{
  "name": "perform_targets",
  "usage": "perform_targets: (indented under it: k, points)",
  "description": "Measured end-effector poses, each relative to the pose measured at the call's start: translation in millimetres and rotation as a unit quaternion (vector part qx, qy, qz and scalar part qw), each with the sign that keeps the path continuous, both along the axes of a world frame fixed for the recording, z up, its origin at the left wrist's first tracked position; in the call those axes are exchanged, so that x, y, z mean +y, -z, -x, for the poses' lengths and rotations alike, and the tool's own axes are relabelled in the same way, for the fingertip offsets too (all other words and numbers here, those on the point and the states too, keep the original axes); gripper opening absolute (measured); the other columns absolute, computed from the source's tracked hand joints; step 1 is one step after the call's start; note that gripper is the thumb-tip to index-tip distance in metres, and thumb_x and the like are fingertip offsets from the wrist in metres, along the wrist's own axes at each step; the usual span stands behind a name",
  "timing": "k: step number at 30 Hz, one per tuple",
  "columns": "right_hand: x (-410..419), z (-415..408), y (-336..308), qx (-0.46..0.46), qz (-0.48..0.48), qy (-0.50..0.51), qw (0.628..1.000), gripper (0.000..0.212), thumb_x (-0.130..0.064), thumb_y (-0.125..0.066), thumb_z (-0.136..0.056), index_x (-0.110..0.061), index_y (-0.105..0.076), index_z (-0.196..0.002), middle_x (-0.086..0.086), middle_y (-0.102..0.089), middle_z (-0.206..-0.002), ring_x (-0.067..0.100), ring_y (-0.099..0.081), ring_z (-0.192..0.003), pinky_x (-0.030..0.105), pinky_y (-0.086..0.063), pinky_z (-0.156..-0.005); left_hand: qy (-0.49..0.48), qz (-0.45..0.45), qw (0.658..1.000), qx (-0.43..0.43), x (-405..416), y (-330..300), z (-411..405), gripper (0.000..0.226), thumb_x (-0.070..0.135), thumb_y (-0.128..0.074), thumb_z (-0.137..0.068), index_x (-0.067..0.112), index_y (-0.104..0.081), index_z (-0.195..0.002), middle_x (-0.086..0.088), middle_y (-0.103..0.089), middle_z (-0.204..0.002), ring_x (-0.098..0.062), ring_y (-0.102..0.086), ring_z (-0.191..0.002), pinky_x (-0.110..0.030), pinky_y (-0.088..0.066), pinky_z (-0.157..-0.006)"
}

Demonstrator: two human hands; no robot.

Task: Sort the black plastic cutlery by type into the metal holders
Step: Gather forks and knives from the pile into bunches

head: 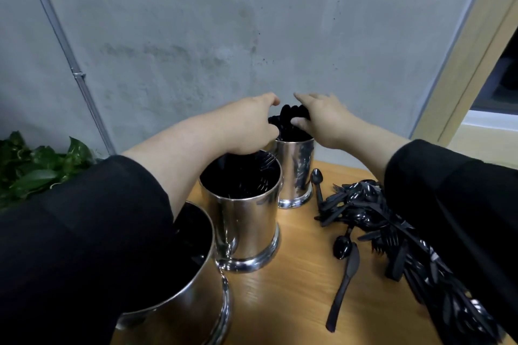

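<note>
Both hands, left hand (252, 126) and right hand (322, 120), are gripping black spoons (291, 115) in the 12 o'clock holder (295, 171), fingers curled.

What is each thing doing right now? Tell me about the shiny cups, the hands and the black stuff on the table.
Far holder: upright, packed with spoons.
Middle holder: upright, forks inside.
Near holder: upright, partly hidden by a sleeve.
Left hand: fingers curled on the spoons in the far holder.
Right hand: grips those spoons.
Cutlery pile: loose and unsorted on the table.
Knife: lying flat, alone.
</note>
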State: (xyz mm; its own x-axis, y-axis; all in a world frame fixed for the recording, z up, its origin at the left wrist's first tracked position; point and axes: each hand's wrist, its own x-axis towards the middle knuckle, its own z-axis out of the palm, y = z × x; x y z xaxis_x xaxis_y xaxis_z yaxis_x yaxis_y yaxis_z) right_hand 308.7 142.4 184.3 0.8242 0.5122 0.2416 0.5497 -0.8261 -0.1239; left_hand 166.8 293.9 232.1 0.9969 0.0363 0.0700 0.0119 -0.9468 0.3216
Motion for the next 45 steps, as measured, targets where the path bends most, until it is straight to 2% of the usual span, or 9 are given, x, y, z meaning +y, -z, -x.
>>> perform_targets:
  k: [6, 10, 15, 19, 23, 27, 33, 38, 45]
  points:
    - [-70, 52, 16, -0.020, -0.226, -0.010, 0.974, 0.048, -0.036, -0.050, -0.104, -0.016, -0.047, -0.148, 0.004, -0.052, -0.146, 0.021, -0.047, -0.134, 0.033, -0.033, -0.111, 0.008, 0.028, 0.999, -0.022, -37, -5, 10, 0.050, 0.020, -0.048, -0.101, 0.025, -0.043, -0.151, -0.003, -0.057, -0.145, -0.024, -0.054, -0.126, -0.026, -0.039, -0.091]
    - [-145, 111, 63, 0.002, -0.200, 0.005, 0.980, 0.040, -0.040, -0.050, -0.101, -0.020, -0.060, -0.134, -0.005, -0.059, -0.132, 0.014, -0.052, -0.126, 0.028, -0.036, -0.107, 0.026, 0.058, 0.997, -0.033, -86, 2, 26, 0.045, 0.021, -0.048, -0.101, 0.026, -0.049, -0.146, -0.001, -0.060, -0.136, -0.019, -0.056, -0.110, -0.028, -0.044, -0.090]
    - [-249, 194, 129, 0.036, -0.154, 0.068, 0.985, 0.033, -0.038, -0.054, -0.098, -0.021, -0.069, -0.122, -0.010, -0.059, -0.130, 0.011, -0.051, -0.125, 0.024, -0.031, -0.107, 0.039, 0.094, 0.995, -0.022, -151, 86, 58, 0.043, 0.025, -0.050, -0.102, 0.024, -0.051, -0.145, -0.002, -0.059, -0.139, -0.023, -0.058, -0.121, -0.038, -0.048, -0.104]
    - [-304, 250, 171, 0.037, -0.114, 0.077, 0.990, 0.047, -0.054, -0.046, -0.096, -0.023, -0.070, -0.122, -0.009, -0.059, -0.135, 0.016, -0.054, -0.127, 0.041, -0.044, -0.106, -0.054, 0.029, 0.996, 0.073, -170, 189, 94, 0.066, 0.052, -0.047, -0.104, 0.031, -0.024, -0.162, -0.008, -0.025, -0.168, -0.028, -0.027, -0.153, -0.047, -0.023, -0.125]
    - [-316, 277, 188, 0.052, -0.103, 0.088, 0.989, 0.061, -0.067, -0.040, -0.093, -0.030, -0.058, -0.138, -0.011, -0.045, -0.151, 0.015, -0.040, -0.140, 0.043, -0.035, -0.113, -0.064, -0.045, 0.994, 0.083, -185, 227, 109, 0.078, 0.075, -0.014, -0.099, 0.032, -0.013, -0.165, -0.008, -0.003, -0.173, -0.024, -0.001, -0.160, -0.053, 0.001, -0.128]
    - [-316, 277, 190, 0.064, -0.103, 0.085, 0.989, 0.059, -0.064, -0.046, -0.095, -0.035, -0.047, -0.146, -0.016, -0.033, -0.158, 0.012, -0.033, -0.145, 0.035, -0.027, -0.116, -0.002, -0.056, 0.995, 0.077, -226, 229, 116, 0.075, 0.072, -0.012, -0.101, 0.032, -0.013, -0.164, -0.003, 0.001, -0.173, -0.021, 0.004, -0.160, -0.054, 0.005, -0.127]
    - [-327, 272, 193, 0.045, -0.238, 0.113, 0.964, 0.027, -0.032, -0.060, -0.099, -0.018, -0.071, -0.118, -0.011, -0.060, -0.131, 0.007, -0.054, -0.121, 0.004, -0.027, -0.101, 0.032, 0.000, 0.999, 0.036, -283, 234, 137, 0.062, 0.055, -0.020, -0.109, 0.028, -0.011, -0.164, -0.001, -0.004, -0.173, -0.016, -0.002, -0.160, -0.048, 0.001, -0.129]
    - [-351, 252, 193, -0.028, -0.215, 0.121, 0.969, 0.019, -0.026, -0.063, -0.096, -0.017, -0.070, -0.110, -0.006, -0.058, -0.113, 0.018, -0.055, -0.107, 0.048, -0.047, -0.094, -0.017, 0.152, 0.988, -0.022, -289, 221, 138, 0.067, 0.047, -0.043, -0.107, 0.028, -0.013, -0.164, 0.003, -0.033, -0.166, -0.018, -0.028, -0.154, -0.043, -0.013, -0.129]
    - [-380, 208, 191, -0.044, -0.180, 0.176, 0.967, 0.032, -0.033, -0.066, -0.094, -0.018, -0.066, -0.121, -0.001, -0.056, -0.131, 0.023, -0.050, -0.122, 0.048, -0.042, -0.099, 0.047, 0.046, 0.995, -0.075, -320, 206, 89, 0.052, 0.054, -0.047, -0.103, 0.026, -0.050, -0.147, 0.006, -0.049, -0.148, -0.017, -0.042, -0.138, -0.041, -0.030, -0.115]
